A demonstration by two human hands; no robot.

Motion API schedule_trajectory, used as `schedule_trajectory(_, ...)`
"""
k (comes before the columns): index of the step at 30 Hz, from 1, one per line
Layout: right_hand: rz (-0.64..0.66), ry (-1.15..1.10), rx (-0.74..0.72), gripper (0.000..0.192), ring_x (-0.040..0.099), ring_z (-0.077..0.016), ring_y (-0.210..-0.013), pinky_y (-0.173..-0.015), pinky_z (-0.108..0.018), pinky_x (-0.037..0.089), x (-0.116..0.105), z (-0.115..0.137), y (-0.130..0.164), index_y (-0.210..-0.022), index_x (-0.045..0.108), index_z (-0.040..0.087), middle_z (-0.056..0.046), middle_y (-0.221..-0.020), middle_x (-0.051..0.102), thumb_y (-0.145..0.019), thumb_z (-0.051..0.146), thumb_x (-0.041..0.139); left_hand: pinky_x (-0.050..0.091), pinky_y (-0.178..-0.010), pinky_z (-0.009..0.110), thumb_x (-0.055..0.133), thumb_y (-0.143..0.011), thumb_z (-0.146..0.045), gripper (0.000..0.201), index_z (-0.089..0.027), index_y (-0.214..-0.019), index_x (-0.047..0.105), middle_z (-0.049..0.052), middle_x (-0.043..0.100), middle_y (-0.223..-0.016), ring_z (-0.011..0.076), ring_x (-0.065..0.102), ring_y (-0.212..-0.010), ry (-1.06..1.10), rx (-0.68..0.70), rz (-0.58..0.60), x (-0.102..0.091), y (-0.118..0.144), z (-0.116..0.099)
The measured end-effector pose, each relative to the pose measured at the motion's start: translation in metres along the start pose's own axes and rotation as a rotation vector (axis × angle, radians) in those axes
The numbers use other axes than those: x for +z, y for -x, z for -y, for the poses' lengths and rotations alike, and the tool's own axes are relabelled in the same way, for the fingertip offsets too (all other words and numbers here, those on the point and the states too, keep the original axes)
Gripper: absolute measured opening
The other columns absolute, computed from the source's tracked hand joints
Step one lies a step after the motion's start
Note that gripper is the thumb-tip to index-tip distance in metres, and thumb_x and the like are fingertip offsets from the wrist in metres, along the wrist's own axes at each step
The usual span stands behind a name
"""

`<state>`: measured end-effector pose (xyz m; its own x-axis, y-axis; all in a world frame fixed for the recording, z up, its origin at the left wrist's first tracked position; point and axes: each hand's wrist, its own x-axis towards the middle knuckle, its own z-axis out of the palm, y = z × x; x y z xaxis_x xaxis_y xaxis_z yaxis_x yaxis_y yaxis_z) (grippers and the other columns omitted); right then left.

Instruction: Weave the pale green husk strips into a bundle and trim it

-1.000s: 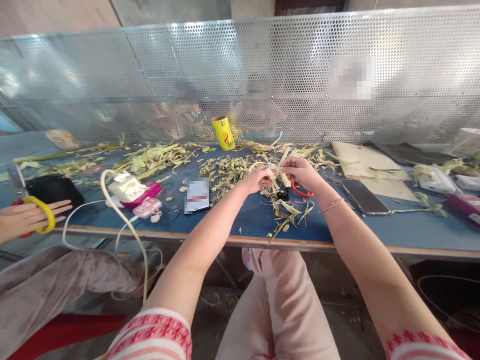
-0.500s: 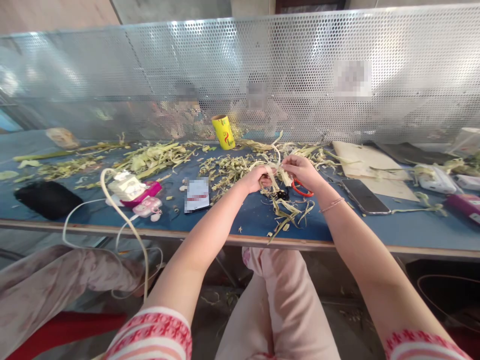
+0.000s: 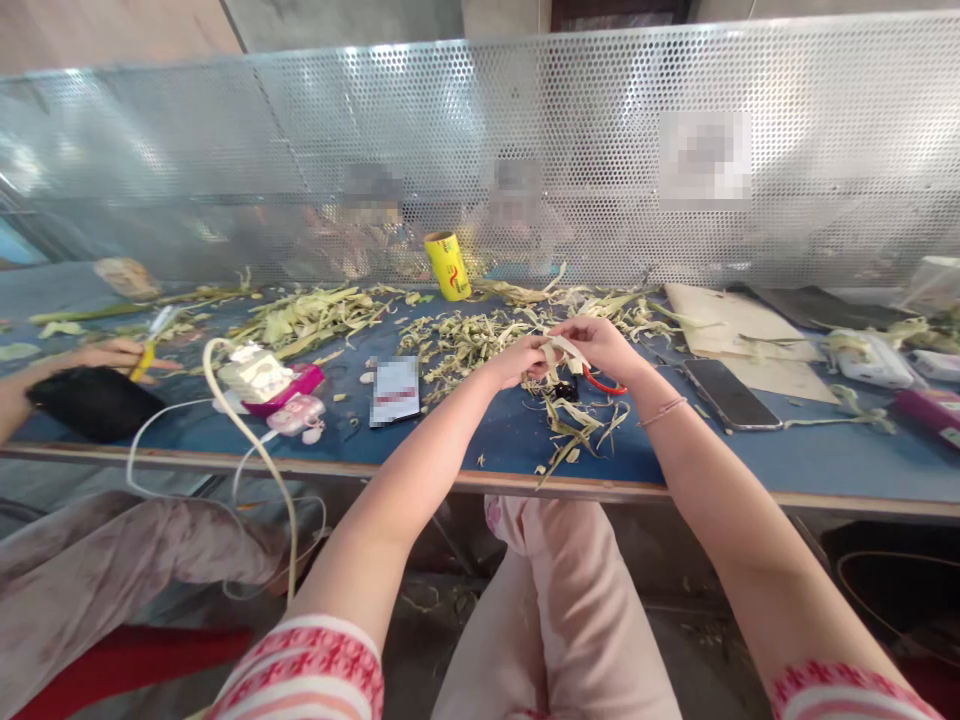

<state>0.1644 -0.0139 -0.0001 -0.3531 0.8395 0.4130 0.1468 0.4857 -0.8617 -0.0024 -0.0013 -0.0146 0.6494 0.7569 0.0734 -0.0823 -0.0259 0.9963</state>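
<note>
Two hands meet over the blue table [image 3: 465, 440], centre of view. Left hand [image 3: 517, 360]: fingers curled, pinching one end of a pale husk strip [image 3: 564, 349]. Right hand [image 3: 604, 345]: fingers closed on the other end of the same strip, held just above the tabletop. Directly under the hands: loose husk scraps [image 3: 577, 425] and red-handled scissors [image 3: 600, 381], partly hidden by the right hand. Near right wrist: phone [image 3: 721, 393], flat, screen up. Behind: larger husk pile [image 3: 315, 315] w/ yellow roll [image 3: 447, 265] standing upright by the perforated metal screen [image 3: 600, 130]. Far left: a co-worker's hand [image 3: 112, 355] beside a black pouch [image 3: 94, 402]; white cable [image 3: 247, 430] hangs over table edge.
</note>
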Motion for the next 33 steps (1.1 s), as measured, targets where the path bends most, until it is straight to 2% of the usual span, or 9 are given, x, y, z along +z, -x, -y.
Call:
schedule_trajectory(3,-0.06,0.096,0.01,0.028,0.054,-0.0135,-0.06,-0.058,-0.028,0.044,0.001,-0.004,-0.002,-0.077,0.068,0.016,-0.001,-0.066,0.061,-0.065,0.041,0.072,0.016,-0.045,0.019,0.068,-0.069,-0.018,0.022,-0.014,-0.063,0.048,-0.009,0.028,-0.049,0.0008,0.022,-0.041,-0.045,0.023,-0.013,0.001,0.0,0.0)
schedule_trajectory(7,-0.164,0.308,-0.063,0.024,0.05,-0.0133,-0.063,-0.061,-0.027,0.041,-0.001,-0.006,-0.005,-0.066,0.065,0.017,-0.001,-0.064,0.054,-0.074,0.039,0.063,0.015,-0.046,0.021,0.071,-0.067,-0.026,0.027,-0.015,-0.061,0.048,-0.009,0.027,-0.048,0.0014,0.022,-0.042,-0.111,0.071,-0.023,0.001,-0.002,0.004)
schedule_trajectory(11,-0.155,0.44,-0.122,0.032,0.048,-0.0142,-0.069,-0.068,-0.028,0.039,-0.004,-0.008,-0.006,-0.057,0.057,0.018,-0.001,-0.062,0.046,-0.081,0.038,0.053,0.016,-0.046,0.022,0.072,-0.067,-0.03,0.027,-0.015,-0.062,0.05,-0.009,0.029,-0.046,0.002,0.023,-0.042,-0.167,0.102,-0.076,-0.003,-0.006,0.009)
schedule_trajectory(15,-0.221,0.585,-0.128,0.038,0.044,-0.0141,-0.066,-0.068,-0.029,0.037,-0.006,-0.011,-0.007,-0.054,0.045,0.019,0.0,-0.061,0.041,-0.087,0.036,0.045,0.018,-0.046,0.023,0.07,-0.069,-0.031,0.029,-0.015,-0.06,0.047,-0.007,0.032,-0.048,0.0025,0.027,-0.043,-0.212,0.117,-0.064,-0.004,-0.005,0.008)
schedule_trajectory(18,-0.203,0.672,-0.185,0.038,0.045,-0.0159,-0.069,-0.07,-0.03,0.038,-0.006,-0.015,-0.007,-0.053,0.037,0.021,-0.001,-0.061,0.039,-0.089,0.032,0.043,0.018,-0.046,0.023,0.07,-0.068,-0.03,0.029,-0.015,-0.059,0.047,-0.007,0.034,-0.048,0.0028,0.028,-0.043,-0.259,0.111,-0.089,-0.002,-0.004,0.006)
schedule_trajectory(22,-0.201,0.668,-0.216,0.03,0.049,-0.0183,-0.081,-0.082,-0.033,0.042,-0.005,-0.02,-0.007,-0.061,0.047,0.021,-0.005,-0.075,0.046,-0.089,0.031,0.043,0.019,-0.046,0.023,0.07,-0.067,-0.03,0.027,-0.015,-0.06,0.048,-0.007,0.034,-0.049,0.0031,0.029,-0.044,-0.263,0.104,-0.104,-0.002,-0.004,0.006)
schedule_trajectory(25,-0.182,0.66,-0.226,0.028,0.05,-0.0176,-0.084,-0.085,-0.034,0.042,-0.004,-0.02,-0.006,-0.063,0.049,0.021,-0.005,-0.081,0.047,-0.089,0.029,0.043,0.019,-0.047,0.023,0.069,-0.067,-0.031,0.025,-0.015,-0.063,0.05,-0.007,0.034,-0.049,0.0035,0.029,-0.044,-0.263,0.092,-0.111,-0.003,-0.006,0.008)
schedule_trajectory(29,-0.11,0.638,-0.23,0.026,0.049,-0.0163,-0.079,-0.081,-0.032,0.042,-0.003,-0.015,-0.006,-0.064,0.046,0.02,-0.004,-0.079,0.048,-0.089,0.025,0.041,0.02,-0.047,0.022,0.068,-0.071,-0.037,0.03,-0.016,-0.064,0.048,-0.007,0.033,-0.05,0.0038,0.028,-0.044,-0.276,0.107,-0.117,-0.005,-0.008,0.011)
schedule_trajectory(33,-0.044,0.664,-0.252,0.023,0.047,-0.0158,-0.072,-0.073,-0.03,0.04,0.001,-0.009,-0.004,-0.064,0.042,0.021,-0.003,-0.07,0.047,-0.087,0.02,0.039,0.02,-0.046,0.023,0.061,-0.077,-0.048,0.035,-0.018,-0.067,0.046,-0.006,0.033,-0.051,0.0051,0.029,-0.044,-0.336,0.142,-0.176,-0.005,-0.009,0.013)
